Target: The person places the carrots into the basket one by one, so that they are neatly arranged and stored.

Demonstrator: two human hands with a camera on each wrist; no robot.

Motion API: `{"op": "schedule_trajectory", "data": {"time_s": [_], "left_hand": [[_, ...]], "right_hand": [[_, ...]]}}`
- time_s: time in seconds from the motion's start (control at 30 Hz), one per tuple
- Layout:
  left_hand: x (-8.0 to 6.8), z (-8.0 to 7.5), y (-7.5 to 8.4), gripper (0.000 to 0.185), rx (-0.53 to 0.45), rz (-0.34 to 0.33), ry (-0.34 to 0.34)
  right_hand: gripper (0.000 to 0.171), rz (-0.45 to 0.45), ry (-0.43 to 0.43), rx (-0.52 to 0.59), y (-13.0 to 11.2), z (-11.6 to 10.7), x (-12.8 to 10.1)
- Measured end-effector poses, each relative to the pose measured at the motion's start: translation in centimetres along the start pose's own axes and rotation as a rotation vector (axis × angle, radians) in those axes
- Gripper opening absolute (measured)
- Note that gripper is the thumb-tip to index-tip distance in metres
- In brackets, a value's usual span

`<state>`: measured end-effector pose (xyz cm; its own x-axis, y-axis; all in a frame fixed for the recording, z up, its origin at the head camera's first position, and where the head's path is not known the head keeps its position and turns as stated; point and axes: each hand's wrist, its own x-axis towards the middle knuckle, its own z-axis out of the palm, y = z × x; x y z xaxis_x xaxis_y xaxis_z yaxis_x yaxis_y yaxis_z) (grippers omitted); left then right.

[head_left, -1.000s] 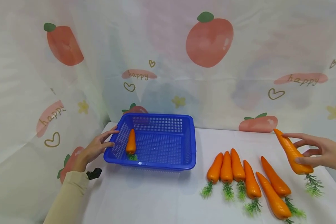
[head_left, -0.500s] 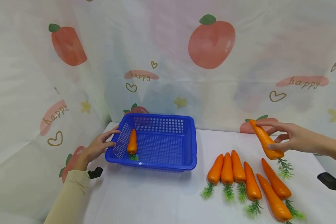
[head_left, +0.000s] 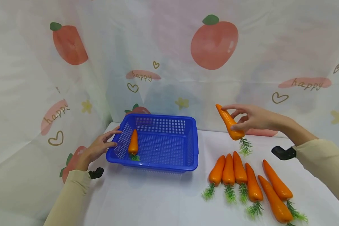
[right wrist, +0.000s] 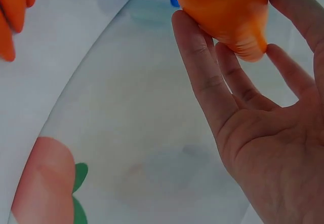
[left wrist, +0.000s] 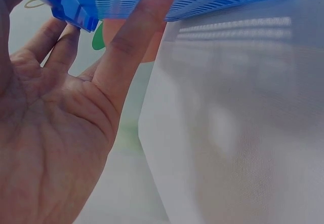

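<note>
Above the table, right hand (head_left: 252, 119) fingers grasp a carrot (head_left: 228, 121), tip tilted up-left, greens down.

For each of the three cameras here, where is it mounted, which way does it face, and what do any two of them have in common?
Head: worn on the head, looking forward and down at the table; shows both sleeves, the left hand at the blue basket and the right hand holding a carrot.
Left wrist: looks along the palm up to the basket's underside.
Right wrist: looks along the palm at the held carrot's tip.
Shared: head and right wrist both show the held carrot; head and left wrist both show the basket.
</note>
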<state>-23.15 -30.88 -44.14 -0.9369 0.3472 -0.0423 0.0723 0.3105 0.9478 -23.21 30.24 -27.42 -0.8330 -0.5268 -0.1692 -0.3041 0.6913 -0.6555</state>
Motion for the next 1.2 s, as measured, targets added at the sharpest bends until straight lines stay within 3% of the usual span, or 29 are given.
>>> {"op": "schedule_trajectory", "data": {"time_s": [0.2,0.63,1.2], "left_hand": [[0.0,0.0,0.1,0.058,-0.007,0.014,-0.009],[0.0,-0.7,-0.2,0.059,-0.004,0.022,-0.028],[0.7,-1.2,-1.3,0.059,-0.025,0.024,-0.034]], "right_hand": [[0.080,-0.006,-0.045,0.036,-2.4,1.2,4.5],[0.076,-0.107,-0.139,0.179,-6.3,7.9,14.2],[0.074,-0.042,-0.215,0.332,-9.5,17.1,22.7]]}}
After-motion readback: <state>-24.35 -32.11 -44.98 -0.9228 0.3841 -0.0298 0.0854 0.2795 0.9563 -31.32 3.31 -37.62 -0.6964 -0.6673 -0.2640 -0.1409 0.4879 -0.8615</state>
